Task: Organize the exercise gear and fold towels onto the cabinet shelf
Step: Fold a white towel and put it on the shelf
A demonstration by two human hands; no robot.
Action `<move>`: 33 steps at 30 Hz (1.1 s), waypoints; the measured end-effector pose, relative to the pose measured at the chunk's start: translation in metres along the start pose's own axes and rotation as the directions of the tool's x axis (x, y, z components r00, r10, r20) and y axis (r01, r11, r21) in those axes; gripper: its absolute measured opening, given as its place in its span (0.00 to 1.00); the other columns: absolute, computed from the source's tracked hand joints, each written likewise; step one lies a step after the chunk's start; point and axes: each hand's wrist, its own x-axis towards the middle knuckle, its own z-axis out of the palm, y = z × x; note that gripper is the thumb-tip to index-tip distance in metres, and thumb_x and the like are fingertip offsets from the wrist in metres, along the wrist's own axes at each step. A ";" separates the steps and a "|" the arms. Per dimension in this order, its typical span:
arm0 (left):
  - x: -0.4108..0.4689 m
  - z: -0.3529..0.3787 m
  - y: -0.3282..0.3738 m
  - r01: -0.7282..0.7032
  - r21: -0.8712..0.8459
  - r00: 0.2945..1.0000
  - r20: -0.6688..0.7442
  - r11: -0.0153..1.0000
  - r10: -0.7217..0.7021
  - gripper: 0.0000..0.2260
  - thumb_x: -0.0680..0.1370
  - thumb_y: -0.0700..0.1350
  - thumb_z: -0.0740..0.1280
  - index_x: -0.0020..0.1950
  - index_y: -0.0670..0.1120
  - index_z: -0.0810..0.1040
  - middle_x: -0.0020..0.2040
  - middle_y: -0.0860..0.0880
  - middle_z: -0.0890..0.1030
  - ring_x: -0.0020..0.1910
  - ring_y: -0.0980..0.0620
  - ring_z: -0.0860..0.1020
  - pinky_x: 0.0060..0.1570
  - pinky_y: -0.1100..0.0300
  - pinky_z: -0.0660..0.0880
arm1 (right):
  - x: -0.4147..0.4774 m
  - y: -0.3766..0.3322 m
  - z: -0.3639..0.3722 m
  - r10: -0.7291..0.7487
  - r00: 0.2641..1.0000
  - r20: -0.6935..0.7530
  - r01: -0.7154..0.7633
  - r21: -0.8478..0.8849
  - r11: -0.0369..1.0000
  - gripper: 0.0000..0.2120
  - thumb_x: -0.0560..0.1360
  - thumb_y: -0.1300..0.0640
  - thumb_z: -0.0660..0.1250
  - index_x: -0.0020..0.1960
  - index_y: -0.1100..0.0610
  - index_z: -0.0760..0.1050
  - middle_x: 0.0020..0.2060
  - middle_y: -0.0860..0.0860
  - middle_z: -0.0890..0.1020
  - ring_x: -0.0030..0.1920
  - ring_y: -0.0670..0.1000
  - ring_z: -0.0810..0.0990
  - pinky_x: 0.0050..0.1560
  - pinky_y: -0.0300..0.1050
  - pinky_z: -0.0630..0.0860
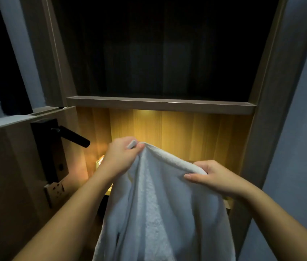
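A black door handle (71, 136) sticks out at the left. Just to its right, the left hand (122, 157) pinches one top corner of the white towel (158, 213). A bit of the corner pokes out past the fingers.

The towel is up in the air, held by both hands. It hangs in front of the lit space under the shelf (160, 105) and does not touch the shelf. Its top edge runs from the left hand down to the right hand, so it tilts lower on the right. Its long side runs up and down, and the bottom drops out of view. The cloth sags and bunches in the middle.

The right hand (211, 176) grips the top edge, with the thumb in front and the fingers curled behind.

I think this is the start of the folding step, since the towel is not folded yet. Next, the hands should pull the top edge flat and level. Then they can bring the two corners together to fold it in half. After that it can go on the shelf.
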 end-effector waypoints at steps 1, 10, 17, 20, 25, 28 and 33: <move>0.006 -0.005 -0.001 0.007 0.025 0.999 -0.048 1.000 -0.006 0.13 0.79 0.45 0.67 0.41 0.36 0.80 0.40 0.39 0.80 0.43 0.41 0.77 0.43 0.48 0.72 | 0.003 0.004 -0.005 0.023 1.000 0.001 -0.023 0.000 1.000 0.11 0.74 0.45 0.71 0.40 0.52 0.80 0.30 0.44 0.79 0.31 0.42 0.75 0.33 0.35 0.70; 0.062 -0.022 0.002 0.086 0.167 0.976 -0.213 0.982 -0.049 0.16 0.81 0.48 0.63 0.40 0.38 0.78 0.37 0.42 0.77 0.35 0.51 0.73 0.31 0.60 0.64 | 0.018 0.045 -0.056 0.196 0.977 -0.086 -0.212 -0.267 0.940 0.10 0.75 0.48 0.70 0.45 0.55 0.81 0.39 0.51 0.81 0.39 0.48 0.79 0.38 0.39 0.74; 0.072 -0.021 -0.008 0.201 0.144 0.949 -0.273 0.969 -0.156 0.15 0.81 0.50 0.63 0.39 0.43 0.78 0.38 0.44 0.77 0.38 0.48 0.76 0.34 0.60 0.69 | 0.006 0.078 -0.080 0.377 0.906 -0.191 -0.418 -0.281 0.864 0.13 0.76 0.51 0.69 0.37 0.56 0.73 0.34 0.52 0.77 0.33 0.47 0.79 0.29 0.35 0.73; 0.069 -0.019 -0.012 0.233 0.124 0.941 -0.279 0.965 -0.191 0.15 0.81 0.51 0.63 0.39 0.43 0.78 0.38 0.44 0.77 0.39 0.47 0.76 0.35 0.59 0.70 | -0.001 0.079 -0.076 0.391 0.902 -0.185 -0.418 -0.144 0.897 0.10 0.77 0.56 0.69 0.41 0.58 0.70 0.38 0.56 0.79 0.32 0.51 0.84 0.30 0.39 0.78; 0.063 -0.016 -0.014 0.249 0.099 0.949 -0.224 0.963 -0.222 0.16 0.81 0.50 0.63 0.39 0.42 0.78 0.39 0.43 0.78 0.40 0.46 0.76 0.39 0.55 0.72 | -0.005 0.037 -0.061 0.071 0.989 -0.130 -0.069 0.025 0.997 0.29 0.77 0.60 0.67 0.70 0.37 0.60 0.37 0.50 0.84 0.34 0.51 0.83 0.32 0.41 0.79; 0.060 -0.013 -0.011 0.231 0.069 0.958 -0.189 0.970 -0.215 0.15 0.81 0.49 0.63 0.40 0.41 0.78 0.40 0.42 0.78 0.39 0.47 0.76 0.36 0.58 0.70 | -0.006 -0.002 -0.053 -0.058 0.998 -0.035 0.064 0.196 0.979 0.31 0.79 0.62 0.63 0.71 0.32 0.60 0.39 0.53 0.84 0.33 0.51 0.82 0.32 0.41 0.80; 0.055 -0.006 -0.005 0.194 0.102 0.976 -0.120 0.976 -0.182 0.17 0.81 0.49 0.62 0.45 0.36 0.79 0.43 0.38 0.78 0.40 0.48 0.74 0.36 0.58 0.67 | -0.007 -0.053 -0.047 -0.178 0.982 0.064 0.173 0.080 0.982 0.10 0.79 0.61 0.63 0.56 0.55 0.80 0.49 0.54 0.82 0.47 0.52 0.83 0.43 0.40 0.80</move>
